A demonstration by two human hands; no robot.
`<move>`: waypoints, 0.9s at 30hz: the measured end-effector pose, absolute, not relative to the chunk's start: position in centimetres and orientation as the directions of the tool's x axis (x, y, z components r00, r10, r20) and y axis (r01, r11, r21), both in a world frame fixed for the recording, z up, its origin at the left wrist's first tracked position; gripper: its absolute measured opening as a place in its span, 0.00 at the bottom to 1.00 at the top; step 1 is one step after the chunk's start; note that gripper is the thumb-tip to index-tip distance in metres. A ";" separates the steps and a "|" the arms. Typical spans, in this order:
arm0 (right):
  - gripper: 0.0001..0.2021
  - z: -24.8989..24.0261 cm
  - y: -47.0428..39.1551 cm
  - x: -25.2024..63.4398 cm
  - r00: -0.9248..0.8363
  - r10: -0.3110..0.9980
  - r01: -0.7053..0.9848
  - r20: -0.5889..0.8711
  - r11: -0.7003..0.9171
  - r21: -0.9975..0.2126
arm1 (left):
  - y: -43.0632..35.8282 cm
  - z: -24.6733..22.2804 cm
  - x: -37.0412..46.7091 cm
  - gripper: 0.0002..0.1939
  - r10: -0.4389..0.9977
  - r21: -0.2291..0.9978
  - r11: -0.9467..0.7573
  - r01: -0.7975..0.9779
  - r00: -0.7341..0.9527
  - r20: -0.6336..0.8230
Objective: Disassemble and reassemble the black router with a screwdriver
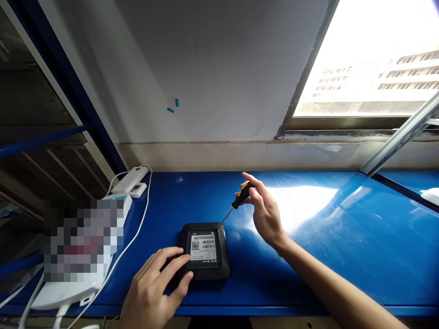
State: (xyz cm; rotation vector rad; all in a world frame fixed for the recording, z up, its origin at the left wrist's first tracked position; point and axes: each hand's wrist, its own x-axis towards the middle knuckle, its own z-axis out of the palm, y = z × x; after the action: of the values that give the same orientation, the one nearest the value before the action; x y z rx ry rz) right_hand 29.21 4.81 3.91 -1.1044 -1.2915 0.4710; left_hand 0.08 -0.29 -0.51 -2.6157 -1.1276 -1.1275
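Observation:
A black square electronic box lies on the blue tabletop, with a white barcode label facing up. My left hand rests against the box's left side, thumb and fingers apart and touching its edge and top. Above and to the right, my right hand grips a screwdriver by its black and yellow handle. The screwdriver is tilted, and its thin shaft runs down to the box's upper right corner. The exact spot under the tip is too small to make out.
At the left, a white power strip and a white adapter lie with a white cable curving along the table. A blue frame post stands left; a metal bar slants at right. Behind is a wall with a window.

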 end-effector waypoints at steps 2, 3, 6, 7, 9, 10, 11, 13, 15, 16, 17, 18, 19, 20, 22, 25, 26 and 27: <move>0.20 3.9 4.8 29.2 0.263 0.815 0.238 0.516 0.464 -0.853 | -0.4 -0.4 0.2 0.08 0.609 0.215 -0.722 0.658 0.456 0.649; 0.21 3.9 4.9 29.2 0.260 0.818 0.228 0.514 0.465 -0.856 | -0.5 -0.4 0.2 0.09 0.614 0.218 -0.720 0.659 0.458 0.643; 0.22 3.8 5.1 29.1 0.278 0.817 0.244 0.505 0.449 -0.860 | -0.5 -0.5 0.1 0.09 0.620 0.216 -0.716 0.664 0.462 0.634; 0.22 3.8 5.1 29.1 0.291 0.812 0.263 0.507 0.442 -0.858 | -0.5 -0.5 0.1 0.09 0.618 0.212 -0.716 0.665 0.463 0.635; 0.20 3.7 5.1 29.2 0.311 0.803 0.308 0.509 0.421 -0.853 | -0.4 -0.6 0.1 0.09 0.616 0.205 -0.716 0.667 0.465 0.636; 0.19 3.7 5.1 29.2 0.316 0.802 0.326 0.507 0.410 -0.851 | -0.4 -0.6 0.1 0.09 0.615 0.204 -0.716 0.668 0.465 0.636; 0.19 3.7 5.0 29.2 0.313 0.805 0.332 0.505 0.405 -0.852 | -0.4 -0.5 0.2 0.09 0.613 0.204 -0.716 0.668 0.462 0.640; 0.20 3.7 4.9 29.2 0.294 0.816 0.303 0.497 0.413 -0.859 | -0.4 -0.3 0.3 0.09 0.607 0.205 -0.717 0.666 0.453 0.652; 0.21 3.8 4.8 29.2 0.272 0.826 0.254 0.494 0.433 -0.865 | -0.4 0.0 0.5 0.10 0.599 0.204 -0.721 0.662 0.448 0.664; 0.21 3.8 4.8 29.2 0.266 0.830 0.240 0.490 0.435 -0.868 | -0.4 0.1 0.5 0.11 0.597 0.201 -0.723 0.661 0.451 0.664; 0.22 3.8 4.9 29.2 0.266 0.833 0.239 0.485 0.431 -0.870 | -0.4 0.2 0.6 0.11 0.593 0.196 -0.726 0.659 0.457 0.662; 0.22 3.8 4.9 29.2 0.272 0.833 0.252 0.482 0.421 -0.871 | -0.4 0.3 0.6 0.12 0.590 0.191 -0.729 0.658 0.463 0.661; 0.23 3.8 5.0 29.3 0.281 0.832 0.275 0.479 0.408 -0.870 | -0.4 0.4 0.6 0.13 0.588 0.187 -0.731 0.657 0.467 0.660; 0.24 3.8 5.1 29.3 0.289 0.830 0.304 0.478 0.393 -0.868 | -0.4 0.4 0.6 0.13 0.587 0.184 -0.731 0.657 0.469 0.659; 0.24 3.8 5.1 29.3 0.304 0.824 0.359 0.478 0.366 -0.859 | -0.4 0.4 0.5 0.14 0.595 0.190 -0.727 0.660 0.466 0.655; 0.22 3.8 5.0 29.2 0.311 0.820 0.381 0.480 0.354 -0.854 | -0.4 0.3 0.5 0.14 0.622 0.213 -0.714 0.667 0.465 0.630; 0.21 3.7 5.0 29.2 0.308 0.820 0.365 0.482 0.366 -0.856 | -0.4 0.3 0.4 0.14 0.632 0.221 -0.709 0.669 0.466 0.619; 0.21 3.7 4.9 29.2 0.301 0.822 0.338 0.483 0.382 -0.860 | -0.4 0.3 0.4 0.14 0.641 0.228 -0.706 0.671 0.468 0.608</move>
State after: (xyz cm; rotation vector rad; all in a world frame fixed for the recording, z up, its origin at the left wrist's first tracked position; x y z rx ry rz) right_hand 29.16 4.95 3.72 -1.1980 -1.2843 0.4517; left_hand 0.43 -0.36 0.26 -2.6547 -1.1869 -1.0703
